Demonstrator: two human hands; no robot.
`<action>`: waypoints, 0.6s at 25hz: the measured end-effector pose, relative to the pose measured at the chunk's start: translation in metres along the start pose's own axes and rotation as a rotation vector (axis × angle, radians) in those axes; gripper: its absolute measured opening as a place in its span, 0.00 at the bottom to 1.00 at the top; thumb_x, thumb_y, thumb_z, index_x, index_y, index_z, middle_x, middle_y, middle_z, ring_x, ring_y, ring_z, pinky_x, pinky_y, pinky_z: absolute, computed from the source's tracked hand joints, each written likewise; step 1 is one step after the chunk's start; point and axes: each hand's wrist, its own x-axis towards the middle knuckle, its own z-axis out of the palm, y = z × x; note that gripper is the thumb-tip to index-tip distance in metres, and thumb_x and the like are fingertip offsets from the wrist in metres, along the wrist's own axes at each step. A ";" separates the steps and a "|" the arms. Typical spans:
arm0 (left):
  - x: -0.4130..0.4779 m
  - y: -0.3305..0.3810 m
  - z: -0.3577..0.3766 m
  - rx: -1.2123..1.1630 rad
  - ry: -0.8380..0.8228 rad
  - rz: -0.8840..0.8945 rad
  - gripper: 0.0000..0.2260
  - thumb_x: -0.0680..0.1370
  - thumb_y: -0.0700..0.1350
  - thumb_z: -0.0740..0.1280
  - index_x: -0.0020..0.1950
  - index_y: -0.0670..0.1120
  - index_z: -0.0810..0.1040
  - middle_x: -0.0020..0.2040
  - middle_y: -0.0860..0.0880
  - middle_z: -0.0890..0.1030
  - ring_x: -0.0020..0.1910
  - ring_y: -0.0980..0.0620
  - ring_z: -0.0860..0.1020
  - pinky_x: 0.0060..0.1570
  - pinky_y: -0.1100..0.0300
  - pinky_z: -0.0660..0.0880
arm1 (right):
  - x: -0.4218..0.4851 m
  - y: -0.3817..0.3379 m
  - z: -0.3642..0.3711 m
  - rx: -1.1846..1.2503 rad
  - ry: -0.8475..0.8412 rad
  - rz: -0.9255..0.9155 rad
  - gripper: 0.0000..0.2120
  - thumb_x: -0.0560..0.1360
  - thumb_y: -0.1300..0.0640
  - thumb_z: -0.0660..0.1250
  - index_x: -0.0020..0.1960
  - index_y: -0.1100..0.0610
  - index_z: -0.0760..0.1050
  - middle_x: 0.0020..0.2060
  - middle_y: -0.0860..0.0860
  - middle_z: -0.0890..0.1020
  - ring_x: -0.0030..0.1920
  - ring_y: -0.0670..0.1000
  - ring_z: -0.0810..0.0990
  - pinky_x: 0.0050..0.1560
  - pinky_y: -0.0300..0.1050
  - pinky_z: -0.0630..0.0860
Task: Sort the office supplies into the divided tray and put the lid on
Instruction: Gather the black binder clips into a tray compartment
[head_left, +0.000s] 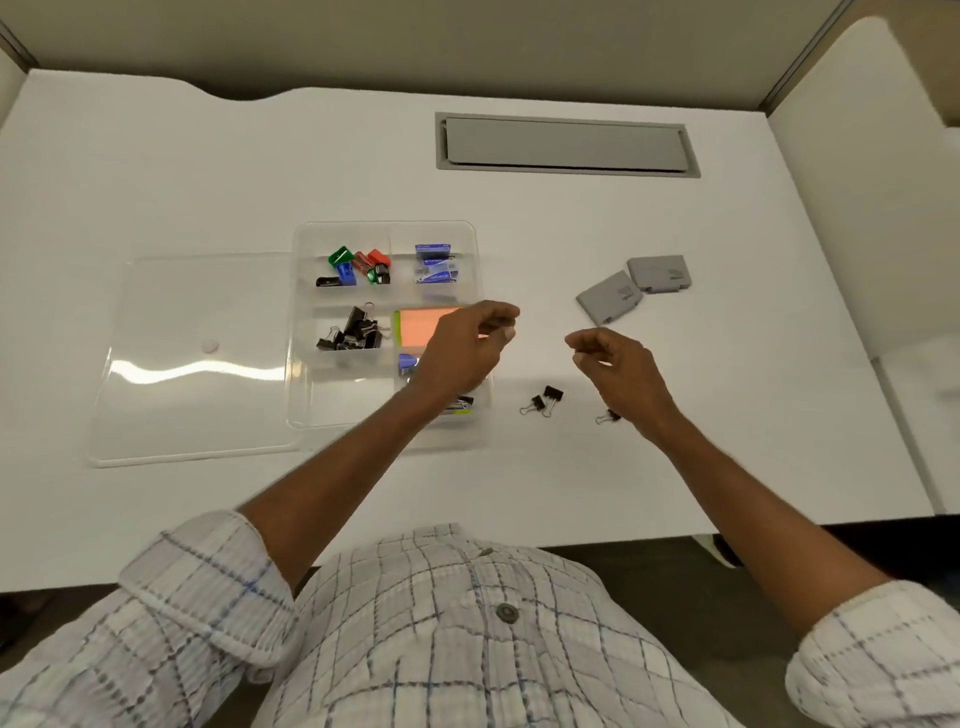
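Note:
The clear divided tray (343, 400) sits mid-table. Its compartments hold coloured sharpeners (361, 266), blue staple boxes (435, 265), black binder clips (353, 332) and orange sticky notes (423, 327). The clear lid (197, 358) lies flat, touching the tray's left side. My left hand (467, 348) hovers over the tray's right edge, fingers loosely curled with a small gap and nothing visible in them. My right hand (618, 369) hovers right of the tray, curled the same way. Two loose binder clips (543, 400) lie below between my hands; a third (608, 415) lies partly under my right wrist.
Two grey flat boxes (634, 286) lie on the table beyond my right hand. A grey cable hatch (566, 145) is set into the white desk at the back. The desk's near edge runs just above my shirt.

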 end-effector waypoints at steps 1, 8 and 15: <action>-0.001 0.002 0.013 0.016 -0.021 0.005 0.13 0.79 0.39 0.68 0.63 0.43 0.81 0.55 0.48 0.85 0.54 0.53 0.82 0.56 0.68 0.75 | -0.003 0.011 -0.006 -0.045 0.006 0.009 0.11 0.78 0.60 0.67 0.59 0.52 0.81 0.56 0.43 0.84 0.52 0.38 0.81 0.50 0.24 0.72; -0.011 -0.008 0.087 0.320 -0.233 -0.009 0.17 0.79 0.38 0.67 0.68 0.42 0.76 0.65 0.45 0.78 0.65 0.47 0.75 0.65 0.55 0.71 | -0.030 0.078 -0.018 -0.404 -0.115 -0.089 0.16 0.78 0.60 0.68 0.65 0.56 0.76 0.63 0.52 0.79 0.62 0.53 0.77 0.65 0.47 0.73; -0.016 -0.032 0.115 0.871 -0.222 -0.006 0.10 0.81 0.40 0.64 0.62 0.41 0.73 0.61 0.43 0.73 0.60 0.44 0.71 0.50 0.53 0.74 | -0.031 0.101 -0.017 -0.481 -0.036 -0.208 0.08 0.79 0.65 0.65 0.57 0.60 0.79 0.52 0.55 0.78 0.49 0.55 0.79 0.49 0.49 0.78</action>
